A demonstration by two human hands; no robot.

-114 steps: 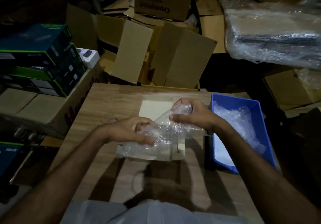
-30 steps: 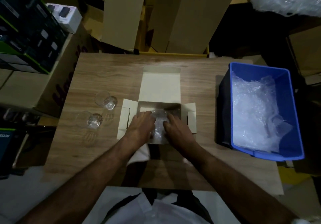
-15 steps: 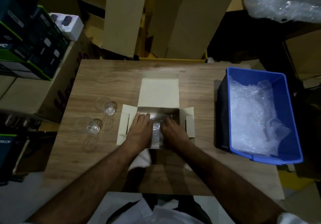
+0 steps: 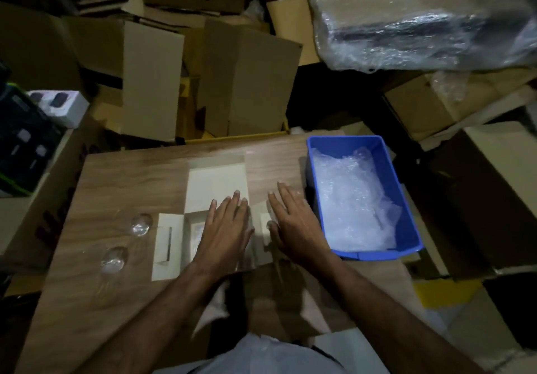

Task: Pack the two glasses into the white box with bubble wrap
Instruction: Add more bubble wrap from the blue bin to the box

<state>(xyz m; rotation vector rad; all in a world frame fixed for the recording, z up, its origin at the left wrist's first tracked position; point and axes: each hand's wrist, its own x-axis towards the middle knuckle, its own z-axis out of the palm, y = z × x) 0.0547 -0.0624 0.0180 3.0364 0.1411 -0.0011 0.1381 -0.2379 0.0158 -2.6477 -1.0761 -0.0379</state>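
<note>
Fingers on both our hands are spread flat and grip nothing: our left hand (image 4: 225, 228) lies palm down over the open white box (image 4: 216, 187) at the middle of the frame, and our right hand (image 4: 293, 224) lies palm down just to its right, over the box's right side flap (image 4: 266, 224). We count one white box on the wooden table (image 4: 122, 176), with its lid flap folded back toward the top of the frame and its left side flap (image 4: 167, 246) spread flat. Inside it, just left of our left hand, we see one pale patch of bubble wrap (image 4: 197, 235). We count two glasses, both standing on the table at the left of the box and apart from it: one glass (image 4: 141, 225) nearer the top of the frame, and a second glass (image 4: 114, 259) below it and slightly further left. At the right of the frame stands one blue bin (image 4: 409, 222), holding a loose heap of more bubble wrap (image 4: 353, 199). Behind the table, across the top of the frame, brown cardboard cartons (image 4: 250, 80) are piled, too many and too overlapped for us to count.
</note>
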